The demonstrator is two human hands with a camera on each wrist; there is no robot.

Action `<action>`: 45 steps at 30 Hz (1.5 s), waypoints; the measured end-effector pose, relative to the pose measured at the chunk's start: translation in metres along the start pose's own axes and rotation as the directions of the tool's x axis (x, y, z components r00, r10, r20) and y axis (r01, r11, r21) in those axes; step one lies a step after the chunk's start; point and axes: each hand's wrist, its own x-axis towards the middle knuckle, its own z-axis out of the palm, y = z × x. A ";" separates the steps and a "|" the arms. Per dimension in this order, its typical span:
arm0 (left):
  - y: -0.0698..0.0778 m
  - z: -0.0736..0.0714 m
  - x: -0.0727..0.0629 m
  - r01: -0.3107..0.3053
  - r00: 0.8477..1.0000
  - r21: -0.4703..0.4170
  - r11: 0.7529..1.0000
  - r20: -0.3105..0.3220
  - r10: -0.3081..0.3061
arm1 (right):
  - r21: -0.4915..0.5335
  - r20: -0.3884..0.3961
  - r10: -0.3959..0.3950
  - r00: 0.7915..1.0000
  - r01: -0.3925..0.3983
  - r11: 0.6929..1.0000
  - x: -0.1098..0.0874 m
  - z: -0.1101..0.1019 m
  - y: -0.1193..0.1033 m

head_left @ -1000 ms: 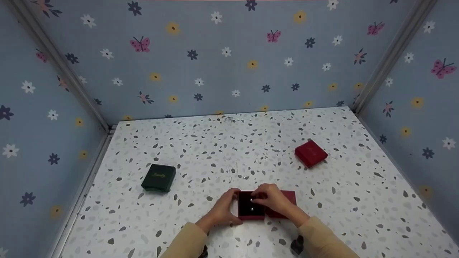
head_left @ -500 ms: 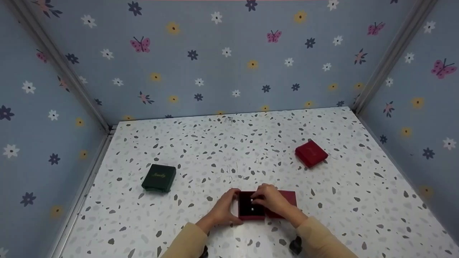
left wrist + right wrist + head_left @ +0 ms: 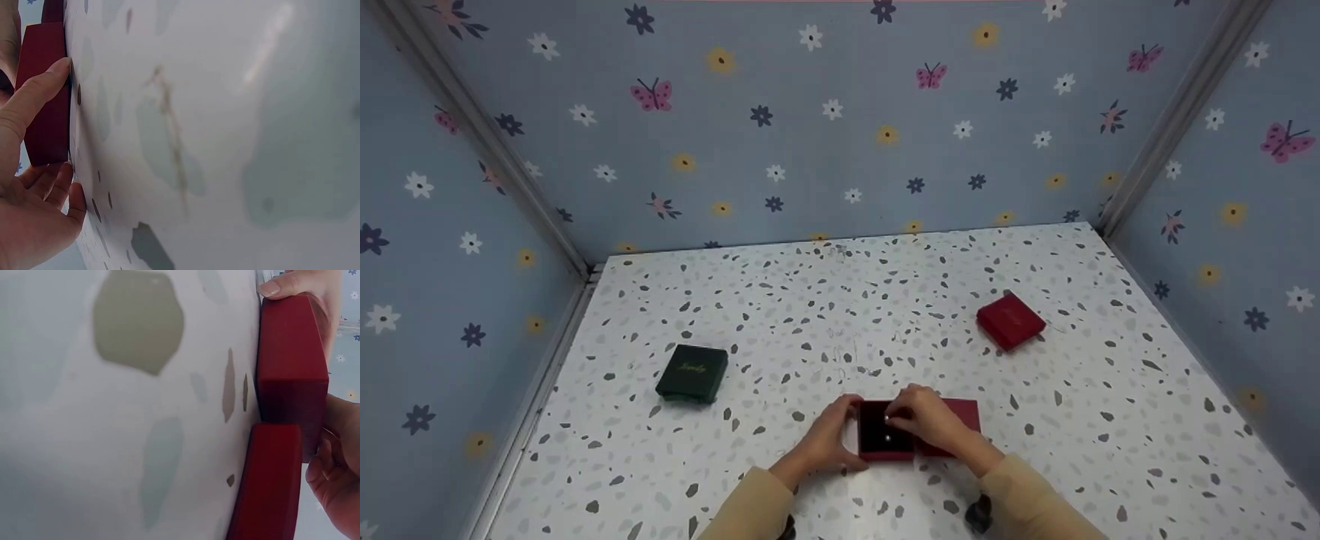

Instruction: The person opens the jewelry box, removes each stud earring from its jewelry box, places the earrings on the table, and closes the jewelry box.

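Note:
In the head view, a dark red jewelry box [image 3: 886, 456] with a black inside sits uncovered near the table's front. My left hand [image 3: 826, 439] grips its left end, thumb on the near side [image 3: 48, 126], fingers on the far side. Inside, one small shiny stud [image 3: 888, 438], like an earring, shows toward the front. My right hand [image 3: 928, 418] reaches in from the right and seems to pinch a second shiny stud [image 3: 886, 419] behind it; the fingertips partly hide it. Against the box's right side lies a flat red lid [image 3: 271, 481], partly under my right hand.
A dark green box [image 3: 694, 373] with gold lettering lies at the left of the speckled white table [image 3: 780, 300]. Farther back on the right sits a bright red box [image 3: 1011, 322]. Flowered blue walls [image 3: 810, 150] rise at the back and both sides.
My right hand has shifted very slightly at the rear stud, its wrist moving a little left. My left hand, the box and the lid stay in place.

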 end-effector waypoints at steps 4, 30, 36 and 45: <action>0.000 0.000 0.000 -0.005 1.000 0.008 1.000 0.000 0.005 | -0.012 0.008 0.011 1.000 -0.010 1.000 0.000 -0.002 -0.001; 0.001 0.000 -0.001 0.017 1.000 0.013 1.000 0.000 -0.017 | 0.168 -0.047 0.125 0.991 -0.116 0.979 0.012 -0.016 0.005; 0.001 0.000 -0.001 0.022 1.000 0.021 1.000 0.003 -0.022 | 0.165 -0.048 0.145 0.988 -0.135 0.977 0.021 -0.024 0.009; 0.001 0.000 -0.001 0.022 1.000 0.015 1.000 0.001 -0.022 | 0.176 -0.059 0.165 0.985 -0.152 0.973 0.035 -0.027 0.021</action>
